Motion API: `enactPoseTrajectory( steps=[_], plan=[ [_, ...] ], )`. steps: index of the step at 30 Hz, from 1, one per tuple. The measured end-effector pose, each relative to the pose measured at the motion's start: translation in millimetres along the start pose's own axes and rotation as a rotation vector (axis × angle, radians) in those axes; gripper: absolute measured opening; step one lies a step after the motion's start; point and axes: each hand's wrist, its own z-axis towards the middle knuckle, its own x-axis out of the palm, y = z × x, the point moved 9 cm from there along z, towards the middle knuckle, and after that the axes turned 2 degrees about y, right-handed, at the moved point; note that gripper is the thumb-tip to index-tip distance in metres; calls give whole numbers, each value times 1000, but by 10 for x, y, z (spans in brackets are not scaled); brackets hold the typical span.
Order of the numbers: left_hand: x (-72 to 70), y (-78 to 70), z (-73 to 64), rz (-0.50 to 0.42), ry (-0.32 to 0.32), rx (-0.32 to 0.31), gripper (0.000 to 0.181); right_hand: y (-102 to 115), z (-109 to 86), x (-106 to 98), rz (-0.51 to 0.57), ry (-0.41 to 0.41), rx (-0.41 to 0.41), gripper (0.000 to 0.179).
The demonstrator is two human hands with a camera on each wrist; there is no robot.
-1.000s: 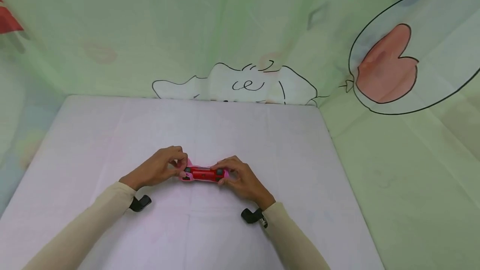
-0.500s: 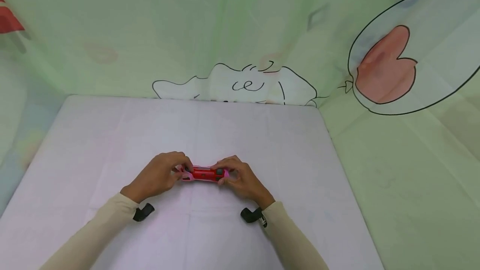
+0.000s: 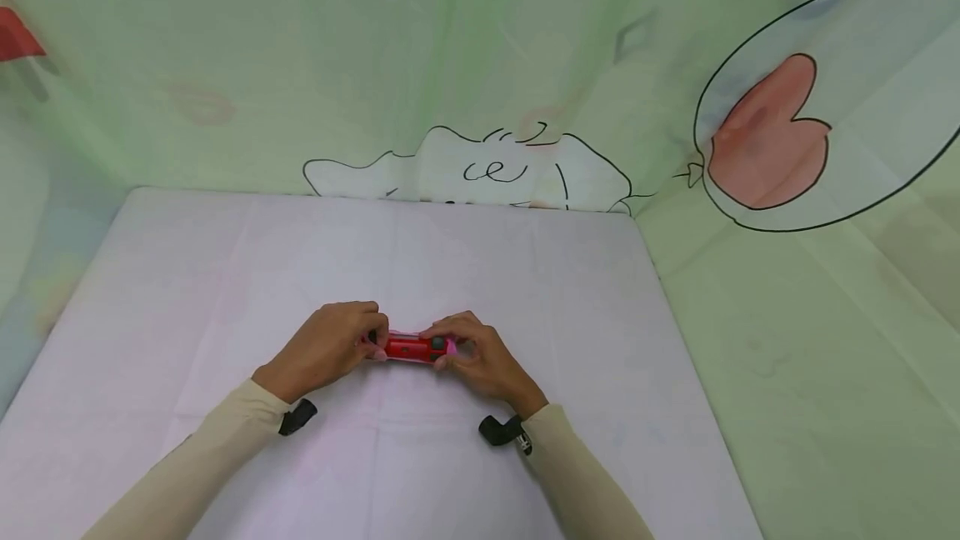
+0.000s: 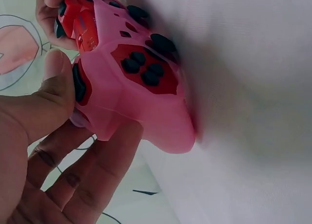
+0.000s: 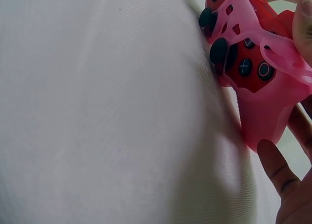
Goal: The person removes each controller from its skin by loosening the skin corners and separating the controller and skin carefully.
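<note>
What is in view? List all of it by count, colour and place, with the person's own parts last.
game controller: 1, red with black buttons, held over the table
cover: 1, pink, around the controller
table: 1, covered in pale lilac-white, under the hands
curtain: 1, mostly pale green, behind and beside the table
balloon drawing: 1, pale with black outline, curtain's right side
heart: 1, red, inside the balloon
cartoon drawing: 1, white with black lines, at the table's far edge
wrist cameras: 2, black, one per wrist
sleeves: 2, beige, on the forearms
left grip: 1, bare, at the controller's left end
right grip: 1, bare, at its right end
</note>
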Motion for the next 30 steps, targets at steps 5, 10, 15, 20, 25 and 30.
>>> enactPoseTrajectory(
  steps=[5, 10, 15, 20, 25, 30],
  plan=[
    [10, -32, -2, 57, -20, 30, 33, 2, 3, 11, -2, -3, -17, 48],
    [34, 2, -62, 63, -34, 34, 30, -7, 5, 29, -10, -1, -27, 47],
    [41, 74, -155, 14, -56, 17, 30, 1, 5, 16, -14, -12, -42, 48],
    [12, 76, -239, 21, -118, 54, 31, -2, 8, 26, -2, 0, -36, 47],
    [8, 164, -358, 54, -166, 31, 32, 11, 4, 17, 5, 3, -33, 47],
    [59, 269, -403, 28, -177, -21, 30, 15, 0, 4, 22, 1, -42, 48]
  ],
)
